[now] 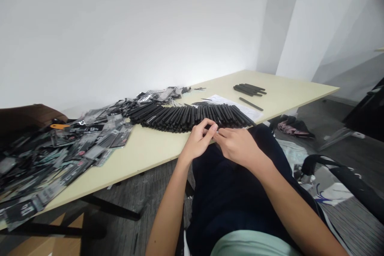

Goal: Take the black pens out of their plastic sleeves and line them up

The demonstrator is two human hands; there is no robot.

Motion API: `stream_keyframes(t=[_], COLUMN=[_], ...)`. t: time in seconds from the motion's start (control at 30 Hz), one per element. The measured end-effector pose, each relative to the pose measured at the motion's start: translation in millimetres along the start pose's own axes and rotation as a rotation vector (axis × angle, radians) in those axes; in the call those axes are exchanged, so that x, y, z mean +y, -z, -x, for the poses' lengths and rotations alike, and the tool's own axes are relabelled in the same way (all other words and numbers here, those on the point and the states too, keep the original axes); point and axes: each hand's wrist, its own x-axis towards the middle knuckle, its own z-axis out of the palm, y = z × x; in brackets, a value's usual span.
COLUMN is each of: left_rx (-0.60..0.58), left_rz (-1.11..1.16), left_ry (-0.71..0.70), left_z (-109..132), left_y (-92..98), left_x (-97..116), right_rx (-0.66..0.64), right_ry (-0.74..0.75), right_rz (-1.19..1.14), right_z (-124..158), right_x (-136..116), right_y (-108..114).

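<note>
Both the left hand [198,140] and the right hand [238,148] were curled inward above the near edge of the pale laminate table [156,148], fingertips meeting over something too small to make out, so whether they gripped it could not be told. Just beyond them lay a fanned row of matte black rods [192,118], with a paper sheet [237,106] behind it, a small bundle of rods [249,90] toward the far corner, and glossy plastic packets [60,148] heaped at the left end.

From here I see a pale mint top [252,246], dark navy trousers [234,192], bare forearms [171,216], a bare left hand [198,140] and right hand [240,148].
</note>
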Motion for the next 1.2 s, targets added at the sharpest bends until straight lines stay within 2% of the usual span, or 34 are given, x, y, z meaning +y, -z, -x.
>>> stream_keyframes(t=[0.53, 0.67, 0.8, 1.03, 1.2], left_rx=[0.014, 0.024, 0.022, -0.041, -0.057], left_rz=[-0.222, -0.296, -0.269, -0.241, -0.308], left_ry=[-0.043, -0.042, -0.01, -0.03, -0.064], left_z=[0, 1, 2, 3, 2], left_y=[-5.1, -5.2, -5.4, -5.2, -4.2], left_x=[-6, -4, -1, -1, -1], right_rx=[0.004, -0.006, 0.007, -0.02, -0.06], right_ry=[-0.015, -0.076, -0.131, -0.195, -0.238], right_rz=[-0.105, -0.089, -0.053, -0.061, -0.217], right_z=[1, 1, 3, 12, 21], right_x=[20, 24, 29, 42, 49], right_y=[-10, -12, -12, 2, 20])
